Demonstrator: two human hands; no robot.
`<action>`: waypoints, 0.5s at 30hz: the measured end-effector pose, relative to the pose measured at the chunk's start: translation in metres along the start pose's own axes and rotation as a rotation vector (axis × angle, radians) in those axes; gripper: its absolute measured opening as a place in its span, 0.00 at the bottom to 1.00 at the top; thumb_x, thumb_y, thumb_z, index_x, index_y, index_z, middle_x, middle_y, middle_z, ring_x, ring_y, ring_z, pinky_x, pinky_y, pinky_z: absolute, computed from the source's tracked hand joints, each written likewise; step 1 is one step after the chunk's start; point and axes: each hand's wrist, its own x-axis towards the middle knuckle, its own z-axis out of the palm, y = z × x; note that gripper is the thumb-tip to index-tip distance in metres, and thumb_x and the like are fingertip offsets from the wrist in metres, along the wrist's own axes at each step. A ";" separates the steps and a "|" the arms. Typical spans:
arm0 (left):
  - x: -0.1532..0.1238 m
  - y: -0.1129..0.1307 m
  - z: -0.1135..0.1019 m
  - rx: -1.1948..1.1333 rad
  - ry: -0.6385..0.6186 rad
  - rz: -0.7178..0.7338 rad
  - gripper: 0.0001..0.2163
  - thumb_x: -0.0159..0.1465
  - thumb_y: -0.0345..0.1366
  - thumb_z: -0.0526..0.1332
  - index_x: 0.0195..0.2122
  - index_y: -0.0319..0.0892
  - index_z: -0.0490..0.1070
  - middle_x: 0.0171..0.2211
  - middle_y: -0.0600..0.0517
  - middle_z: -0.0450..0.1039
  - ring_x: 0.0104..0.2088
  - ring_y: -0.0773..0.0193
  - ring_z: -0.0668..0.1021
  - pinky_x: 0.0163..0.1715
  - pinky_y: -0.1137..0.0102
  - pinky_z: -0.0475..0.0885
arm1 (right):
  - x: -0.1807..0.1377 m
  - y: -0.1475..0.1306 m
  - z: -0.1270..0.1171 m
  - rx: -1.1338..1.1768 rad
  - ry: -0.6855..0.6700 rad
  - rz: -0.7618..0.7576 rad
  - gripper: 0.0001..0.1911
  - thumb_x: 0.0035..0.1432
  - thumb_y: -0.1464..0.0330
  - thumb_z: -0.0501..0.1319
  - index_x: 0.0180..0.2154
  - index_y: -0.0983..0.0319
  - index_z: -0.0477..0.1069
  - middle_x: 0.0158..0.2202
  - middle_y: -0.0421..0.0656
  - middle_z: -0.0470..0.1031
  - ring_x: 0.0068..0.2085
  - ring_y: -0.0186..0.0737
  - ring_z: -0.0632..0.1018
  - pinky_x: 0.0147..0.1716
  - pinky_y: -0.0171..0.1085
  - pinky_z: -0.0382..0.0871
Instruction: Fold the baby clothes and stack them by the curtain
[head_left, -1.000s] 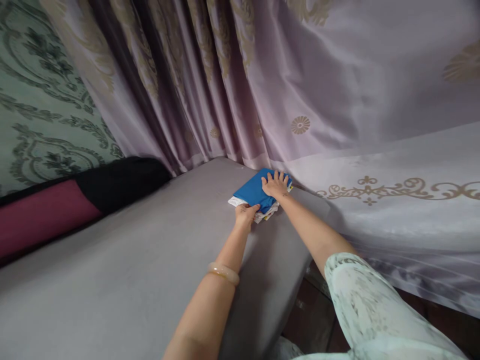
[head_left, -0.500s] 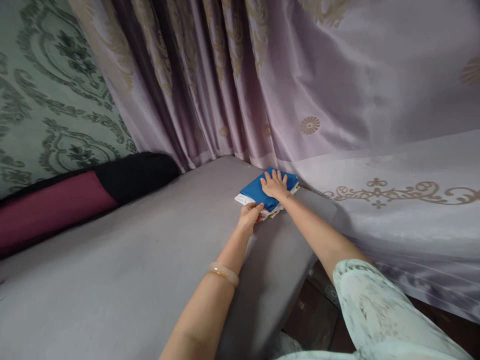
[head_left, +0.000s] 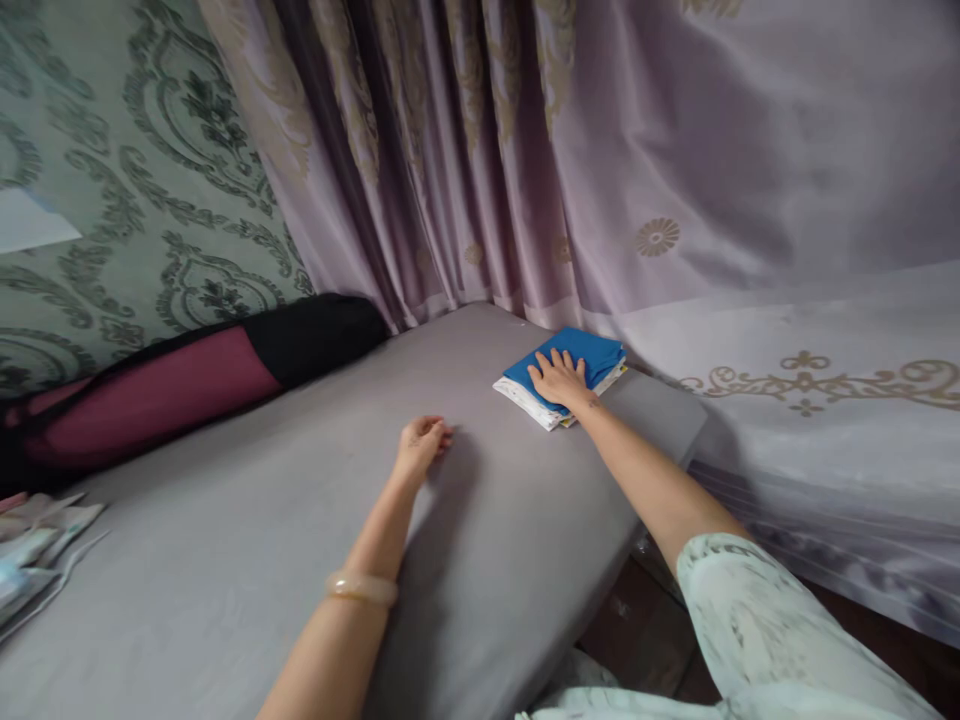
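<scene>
I'm resting my R hand (head_left: pixel 559 380), spread wide, atop the flat blue-&-white folded-cloth stack (head_left: pixel 592 350) & holding my L hand (head_left: pixel 421 442) loosely curled to its left, can't tell if gripping anything.

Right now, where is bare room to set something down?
Bare: the grey surface between left hand and maroon bundle, and between that hand and folded stack. Crowded: the stack, with the right hand on it, and the pile at picture left.
</scene>
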 end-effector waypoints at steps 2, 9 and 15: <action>0.004 -0.011 -0.032 0.157 0.083 0.079 0.13 0.62 0.34 0.55 0.45 0.36 0.71 0.37 0.44 0.79 0.29 0.66 0.78 0.27 0.74 0.70 | -0.005 -0.008 -0.005 -0.024 0.040 -0.050 0.31 0.68 0.55 0.39 0.67 0.59 0.53 0.70 0.53 0.48 0.68 0.58 0.49 0.63 0.61 0.40; 0.004 -0.043 -0.129 0.699 0.303 0.194 0.14 0.60 0.39 0.54 0.42 0.39 0.74 0.37 0.43 0.79 0.41 0.54 0.80 0.42 0.64 0.72 | -0.032 -0.027 0.001 -0.073 0.014 -0.334 0.27 0.69 0.59 0.41 0.66 0.54 0.56 0.70 0.47 0.49 0.68 0.56 0.49 0.62 0.62 0.42; -0.007 -0.063 -0.178 0.746 0.387 0.193 0.12 0.58 0.40 0.55 0.38 0.42 0.73 0.33 0.45 0.79 0.38 0.52 0.80 0.39 0.62 0.73 | -0.029 -0.029 0.001 -0.059 -0.098 -0.312 0.27 0.69 0.58 0.41 0.66 0.54 0.55 0.70 0.47 0.48 0.69 0.56 0.48 0.62 0.63 0.42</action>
